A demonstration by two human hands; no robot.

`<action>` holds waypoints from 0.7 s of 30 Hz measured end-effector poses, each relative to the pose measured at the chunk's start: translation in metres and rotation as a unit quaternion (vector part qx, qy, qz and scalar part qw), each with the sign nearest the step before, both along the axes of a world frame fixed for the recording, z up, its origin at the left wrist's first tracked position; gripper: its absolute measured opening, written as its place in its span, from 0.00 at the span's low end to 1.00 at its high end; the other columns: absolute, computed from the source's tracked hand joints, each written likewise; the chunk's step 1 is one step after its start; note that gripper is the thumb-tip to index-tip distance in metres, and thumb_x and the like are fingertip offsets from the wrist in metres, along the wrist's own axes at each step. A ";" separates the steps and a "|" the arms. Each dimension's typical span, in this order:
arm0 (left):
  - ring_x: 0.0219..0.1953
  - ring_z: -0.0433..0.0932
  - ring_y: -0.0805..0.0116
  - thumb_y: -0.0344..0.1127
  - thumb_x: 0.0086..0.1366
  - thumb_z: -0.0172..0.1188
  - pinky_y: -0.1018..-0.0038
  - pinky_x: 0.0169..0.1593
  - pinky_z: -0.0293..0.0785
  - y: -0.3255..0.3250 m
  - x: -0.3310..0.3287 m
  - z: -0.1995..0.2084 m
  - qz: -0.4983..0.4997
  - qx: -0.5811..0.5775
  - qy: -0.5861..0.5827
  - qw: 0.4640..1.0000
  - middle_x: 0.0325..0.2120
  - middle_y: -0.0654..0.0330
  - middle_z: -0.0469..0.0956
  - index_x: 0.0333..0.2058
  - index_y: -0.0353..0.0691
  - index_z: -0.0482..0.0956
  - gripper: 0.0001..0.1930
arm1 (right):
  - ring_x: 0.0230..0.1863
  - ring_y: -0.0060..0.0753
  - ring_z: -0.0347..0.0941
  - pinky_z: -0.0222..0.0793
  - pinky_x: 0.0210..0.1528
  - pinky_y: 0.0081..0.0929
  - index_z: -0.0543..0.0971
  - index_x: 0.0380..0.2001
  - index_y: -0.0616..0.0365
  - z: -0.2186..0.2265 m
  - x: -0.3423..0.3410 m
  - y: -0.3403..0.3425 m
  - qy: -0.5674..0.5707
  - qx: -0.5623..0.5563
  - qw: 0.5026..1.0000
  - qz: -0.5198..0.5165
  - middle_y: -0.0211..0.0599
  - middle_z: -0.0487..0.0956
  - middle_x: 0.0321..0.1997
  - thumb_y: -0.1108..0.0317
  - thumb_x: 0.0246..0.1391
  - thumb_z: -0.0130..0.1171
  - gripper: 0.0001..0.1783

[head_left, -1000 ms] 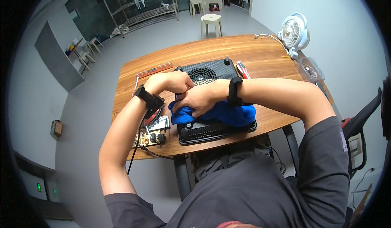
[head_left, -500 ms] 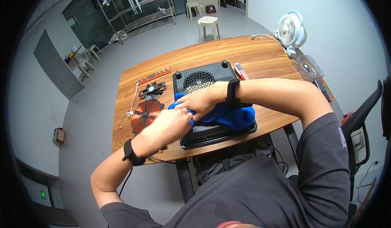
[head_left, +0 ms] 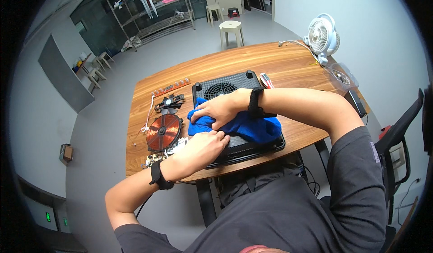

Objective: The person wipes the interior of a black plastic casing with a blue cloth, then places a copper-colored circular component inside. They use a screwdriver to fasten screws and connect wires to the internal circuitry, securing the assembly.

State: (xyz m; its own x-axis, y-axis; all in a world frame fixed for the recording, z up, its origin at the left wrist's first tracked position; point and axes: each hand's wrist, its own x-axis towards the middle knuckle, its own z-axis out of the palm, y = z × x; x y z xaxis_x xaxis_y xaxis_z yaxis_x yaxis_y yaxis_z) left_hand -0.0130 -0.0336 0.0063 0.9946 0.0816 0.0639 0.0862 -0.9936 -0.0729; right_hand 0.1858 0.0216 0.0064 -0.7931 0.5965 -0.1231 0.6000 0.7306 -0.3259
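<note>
A black induction cooker housing [head_left: 222, 79] with a round vent grille lies on the wooden table in front of me. Across it is bunched a blue cloth [head_left: 252, 127]. My right hand [head_left: 219, 110] is closed on the cloth's left part, fingers curled into its folds. Just nearer to me, my left hand [head_left: 205, 149] lies on the housing's left near part, fingers stretched toward the right beside the cloth; its fingertips are partly hidden. Left of the housing sit a copper coil [head_left: 164, 132] and a small black fan [head_left: 169, 102]. My left forearm partly covers a circuit board [head_left: 155, 159].
A narrow orange board [head_left: 171, 87] with a white cable lies farther back on the table [head_left: 243, 56]. A screwdriver-like tool with a patterned handle [head_left: 266, 80] is right of the housing. A white desk fan [head_left: 322, 36] and a clear plastic box [head_left: 341, 76] stand at the right.
My left hand has left the cloth's edge and moved nearer to me and right, onto the housing. My right hand has shifted slightly left with the cloth. The circuit board has come into view.
</note>
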 end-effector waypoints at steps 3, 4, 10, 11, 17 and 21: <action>0.38 0.83 0.50 0.29 0.64 0.56 0.61 0.40 0.80 0.000 0.006 -0.002 0.021 -0.044 0.048 0.998 0.36 0.49 0.79 0.51 0.29 0.76 0.18 | 0.62 0.62 0.71 0.71 0.63 0.50 0.66 0.67 0.45 0.000 -0.005 0.006 -0.004 0.001 1.000 0.007 0.53 0.70 0.67 0.60 0.50 0.63 0.39; 0.38 0.83 0.49 0.29 0.65 0.56 0.60 0.40 0.80 -0.001 0.009 -0.001 0.030 -0.050 0.065 0.996 0.36 0.48 0.80 0.52 0.29 0.76 0.18 | 0.59 0.62 0.73 0.72 0.62 0.49 0.67 0.66 0.46 0.001 -0.006 0.009 -0.015 0.002 1.000 0.005 0.53 0.72 0.65 0.61 0.50 0.63 0.38; 0.36 0.83 0.47 0.30 0.63 0.60 0.58 0.38 0.81 0.003 0.016 0.001 0.030 -0.052 0.114 0.992 0.37 0.45 0.80 0.51 0.27 0.76 0.19 | 0.58 0.57 0.74 0.71 0.60 0.49 0.69 0.65 0.42 0.008 -0.011 0.034 -0.069 0.022 0.997 -0.026 0.49 0.77 0.58 0.60 0.52 0.64 0.35; 0.36 0.83 0.47 0.30 0.62 0.61 0.58 0.38 0.81 0.002 0.016 0.003 0.035 -0.057 0.123 0.990 0.37 0.45 0.80 0.51 0.27 0.76 0.19 | 0.58 0.57 0.74 0.71 0.60 0.49 0.69 0.64 0.43 0.010 -0.011 0.039 -0.082 0.031 0.996 -0.034 0.49 0.77 0.59 0.61 0.51 0.64 0.35; 0.37 0.83 0.46 0.30 0.56 0.68 0.57 0.39 0.82 0.009 0.022 -0.004 0.019 -0.046 0.125 0.991 0.36 0.45 0.80 0.47 0.27 0.76 0.21 | 0.61 0.54 0.73 0.71 0.62 0.47 0.70 0.65 0.40 0.008 -0.001 0.063 -0.105 0.043 0.991 -0.071 0.47 0.78 0.59 0.64 0.52 0.64 0.35; 0.37 0.83 0.46 0.30 0.55 0.69 0.57 0.38 0.82 0.011 0.021 -0.008 0.020 -0.060 0.121 0.991 0.35 0.45 0.80 0.45 0.27 0.77 0.20 | 0.61 0.54 0.73 0.72 0.61 0.47 0.72 0.64 0.40 0.015 -0.017 0.048 -0.126 -0.008 0.989 -0.079 0.46 0.76 0.60 0.63 0.52 0.63 0.33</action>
